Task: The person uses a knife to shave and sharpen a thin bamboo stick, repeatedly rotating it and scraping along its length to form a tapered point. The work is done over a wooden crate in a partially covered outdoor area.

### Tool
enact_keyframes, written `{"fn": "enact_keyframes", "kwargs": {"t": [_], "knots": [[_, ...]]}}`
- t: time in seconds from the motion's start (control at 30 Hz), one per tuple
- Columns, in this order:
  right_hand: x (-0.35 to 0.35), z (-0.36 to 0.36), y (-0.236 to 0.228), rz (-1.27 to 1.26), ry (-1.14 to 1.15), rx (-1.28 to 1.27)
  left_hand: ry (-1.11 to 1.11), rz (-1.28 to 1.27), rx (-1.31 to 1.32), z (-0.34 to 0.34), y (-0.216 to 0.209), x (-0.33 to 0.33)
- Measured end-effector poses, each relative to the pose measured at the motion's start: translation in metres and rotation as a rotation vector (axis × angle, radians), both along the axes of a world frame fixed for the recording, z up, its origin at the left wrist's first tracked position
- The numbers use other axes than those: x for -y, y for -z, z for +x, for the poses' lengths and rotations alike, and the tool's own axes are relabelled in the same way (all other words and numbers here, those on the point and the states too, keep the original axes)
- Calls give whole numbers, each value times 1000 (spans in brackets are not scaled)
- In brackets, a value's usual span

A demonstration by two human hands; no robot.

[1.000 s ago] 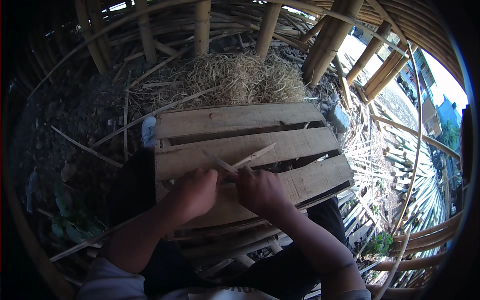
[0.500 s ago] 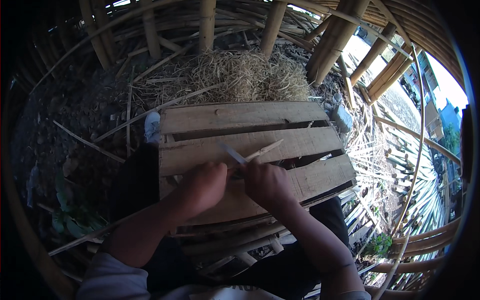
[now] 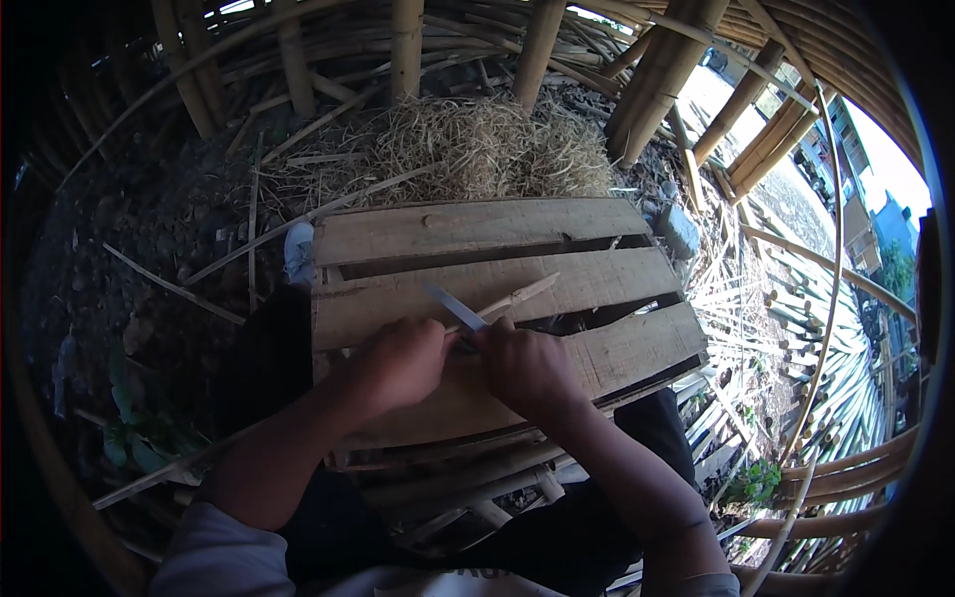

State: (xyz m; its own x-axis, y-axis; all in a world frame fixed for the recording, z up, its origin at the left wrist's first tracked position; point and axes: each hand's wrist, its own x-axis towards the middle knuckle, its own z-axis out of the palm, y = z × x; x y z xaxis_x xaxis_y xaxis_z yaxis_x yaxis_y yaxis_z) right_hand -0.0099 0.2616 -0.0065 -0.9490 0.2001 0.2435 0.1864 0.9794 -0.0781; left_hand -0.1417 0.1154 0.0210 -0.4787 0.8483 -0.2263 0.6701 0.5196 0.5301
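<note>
My right hand (image 3: 527,366) is closed round the handle of a knife (image 3: 454,305), hiding the handle. The pale blade points up and to the left, lying across a thin bamboo strip (image 3: 532,290). Gripping that strip near the blade, my left hand (image 3: 403,360) is closed just left of the right one. The strip's whittled, pointed end slants up to the right past the knife. Both hands are over a wooden crate (image 3: 477,221) topped with spaced slats. How far the strip runs behind my left hand is hidden.
A heap of straw-like shavings (image 3: 487,144) lies beyond the crate, with upright bamboo posts (image 3: 406,50) behind it. Long bamboo strips (image 3: 174,284) are strewn on the dark ground at left. Many cut bamboo pieces (image 3: 836,378) lie in sunlight at right, near a grey block (image 3: 680,231).
The knife blade, blurred before, is now sharp and sits slightly further left and lower along the strip. Both hands keep their grips, and the whole view has shifted a little.
</note>
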Motion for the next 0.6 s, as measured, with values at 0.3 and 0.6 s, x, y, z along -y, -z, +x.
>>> {"fn": "enact_keyframes", "kwargs": {"t": [0.3, 0.6], "knots": [[-31, -1, 2, 92, -39, -146, -1, 9, -11, 4, -2, 3], [-29, -3, 5, 112, -16, -58, -31, -48, 57, 7, -6, -1]]}}
